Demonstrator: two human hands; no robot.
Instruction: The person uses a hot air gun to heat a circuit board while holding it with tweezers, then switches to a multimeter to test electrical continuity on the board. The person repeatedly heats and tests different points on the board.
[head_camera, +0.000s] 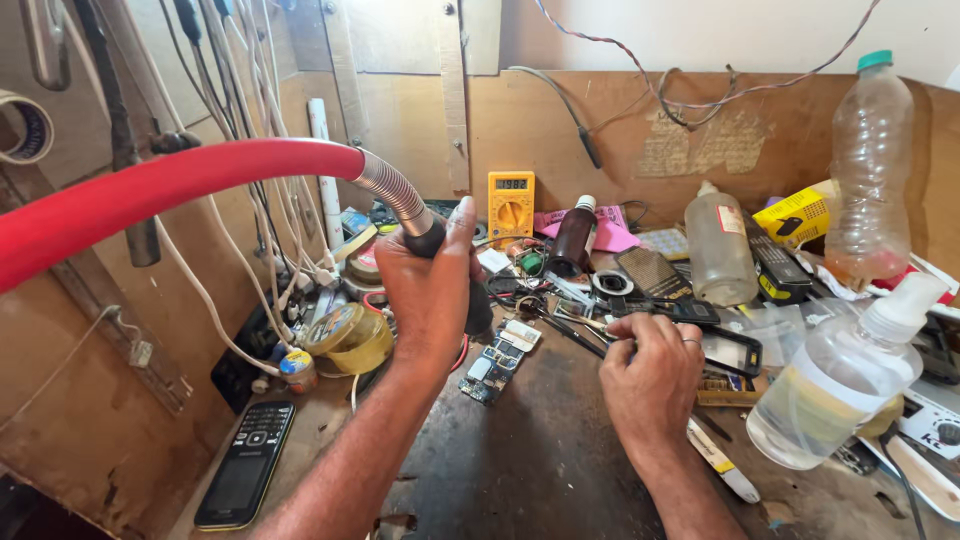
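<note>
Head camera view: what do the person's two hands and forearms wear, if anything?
Both forearms are bare, with no sleeves, gloves or watch visible. The right hand wears a thin ring on one finger. The left hand shows no ring from this side.

Left hand (432, 290): wrapped around the hot-air handle (440, 250), above the circuit board (497, 362) on the workbench (540, 450).
Hose (170, 185): runs from the handle leftward, over the tape rolls (350, 338).
Right hand (652, 375): right of the board, gripping tweezers (575, 335) that point left.
Keypad phone (247, 463): front left, near the bench edge.
Multimeter (511, 205): behind the hands, against the back wall.
Spray bottle (850, 375): right of the right hand.
Large bottle (868, 165): far right, at the back.
</note>
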